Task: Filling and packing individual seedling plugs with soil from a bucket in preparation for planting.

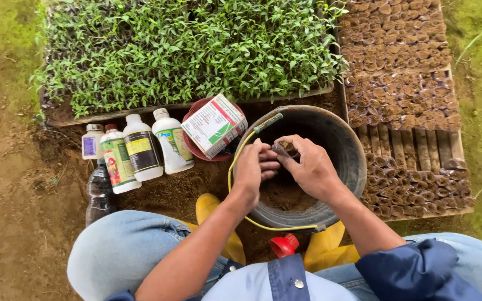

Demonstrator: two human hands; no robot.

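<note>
Both my hands are over a black bucket (348, 146) that holds dark soil and has a yellow handle. My right hand (307, 164) pinches a small soil-filled seedling pot (285, 148) between thumb and fingers. My left hand (253, 168) is curled against the same pot from the left, fingertips touching it. My knees in blue jeans and yellow boots (218, 214) frame the bucket from below.
A tray of green seedlings (185, 50) lies beyond the bucket. Rows of small filled pots (400, 83) sit on a wooden pallet to the right. Several bottles (140, 147) and a carton in a red bowl (214, 125) stand at left. A red cap (283, 245) lies by my boots.
</note>
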